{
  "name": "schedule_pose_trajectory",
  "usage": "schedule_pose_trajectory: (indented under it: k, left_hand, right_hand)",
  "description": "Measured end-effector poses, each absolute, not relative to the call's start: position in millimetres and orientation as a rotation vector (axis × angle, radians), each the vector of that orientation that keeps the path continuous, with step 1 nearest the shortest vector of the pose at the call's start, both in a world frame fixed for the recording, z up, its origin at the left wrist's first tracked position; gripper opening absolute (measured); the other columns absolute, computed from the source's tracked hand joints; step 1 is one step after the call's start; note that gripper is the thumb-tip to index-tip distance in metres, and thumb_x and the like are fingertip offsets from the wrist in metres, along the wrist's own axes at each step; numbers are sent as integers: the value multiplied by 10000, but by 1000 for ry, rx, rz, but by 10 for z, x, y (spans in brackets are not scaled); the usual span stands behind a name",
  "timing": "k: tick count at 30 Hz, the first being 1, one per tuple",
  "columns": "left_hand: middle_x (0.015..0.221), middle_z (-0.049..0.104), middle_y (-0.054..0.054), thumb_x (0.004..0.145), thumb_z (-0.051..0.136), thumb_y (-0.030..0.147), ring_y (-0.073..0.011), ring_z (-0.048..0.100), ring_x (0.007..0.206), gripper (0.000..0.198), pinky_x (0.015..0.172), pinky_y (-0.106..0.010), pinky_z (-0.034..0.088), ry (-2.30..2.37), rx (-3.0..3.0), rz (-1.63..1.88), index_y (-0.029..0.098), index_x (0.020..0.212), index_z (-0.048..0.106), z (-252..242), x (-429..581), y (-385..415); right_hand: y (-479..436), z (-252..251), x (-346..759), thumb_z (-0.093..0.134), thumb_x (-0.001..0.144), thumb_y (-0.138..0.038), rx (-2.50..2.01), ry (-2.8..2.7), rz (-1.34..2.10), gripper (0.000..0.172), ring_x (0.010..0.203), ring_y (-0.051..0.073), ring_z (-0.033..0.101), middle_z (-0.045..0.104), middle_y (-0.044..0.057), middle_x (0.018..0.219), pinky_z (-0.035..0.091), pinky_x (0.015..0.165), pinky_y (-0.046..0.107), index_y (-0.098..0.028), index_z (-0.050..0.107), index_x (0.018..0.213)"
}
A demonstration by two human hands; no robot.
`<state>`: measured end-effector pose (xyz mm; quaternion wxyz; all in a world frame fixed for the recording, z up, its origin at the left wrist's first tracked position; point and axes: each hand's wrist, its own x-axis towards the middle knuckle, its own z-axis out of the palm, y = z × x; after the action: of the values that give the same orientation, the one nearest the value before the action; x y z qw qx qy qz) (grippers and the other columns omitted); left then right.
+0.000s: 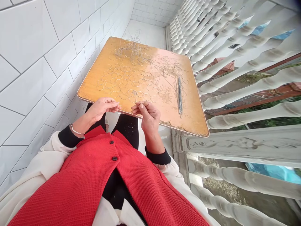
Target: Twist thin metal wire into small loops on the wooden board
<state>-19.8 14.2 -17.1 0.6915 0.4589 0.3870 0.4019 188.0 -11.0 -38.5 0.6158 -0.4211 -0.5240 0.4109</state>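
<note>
Left hand (107, 105) and right hand (148, 113) pinch thin silvery metal wire (127, 111) by yellow-brown wooden counter's (91, 83) near edge; likely light, springy; hold ends.

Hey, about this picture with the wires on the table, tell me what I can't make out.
All in the head view:
What the left hand and right hand may be pinching: too thin, partly covered by the hands.
Strand count in the wire bundle: strands overlap.
Strand ends in the wire tangle: too fine, crossing.
What supports the tabletop: hidden beneath it.
</note>
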Motion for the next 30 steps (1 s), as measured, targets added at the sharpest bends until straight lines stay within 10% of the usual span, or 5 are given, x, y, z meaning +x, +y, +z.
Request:
schedule_pose_trajectory:
  k: [16,24,30]
  left_hand:
    - [707,705,-46,802,728,334,-95,594,603,213,659,-253,453,861,1203,523,125,788,687,-224,-102,198]
    - [734,711,-27,727,753,233,-128,639,751,117,851,-313,477,881,1260,802,132,736,696,-285,4,203]
    - [820,723,-32,760,731,307,-124,624,784,157,740,-267,447,868,1126,1091,153,787,718,-287,50,186]
  right_hand:
    - [99,-286,1868,693,839,-526,-1015,-1360,922,331,558,93,611,700,0,710,538,567,240,-200,727,879]
    - [-51,-44,1901,543,973,-268,-759,-1939,339,196,919,175,708,755,51,968,572,828,333,-239,737,972]
    - [-298,-355,1961,545,937,-98,-641,-2044,-129,402,1014,191,709,739,85,1175,585,844,343,-287,652,1274]
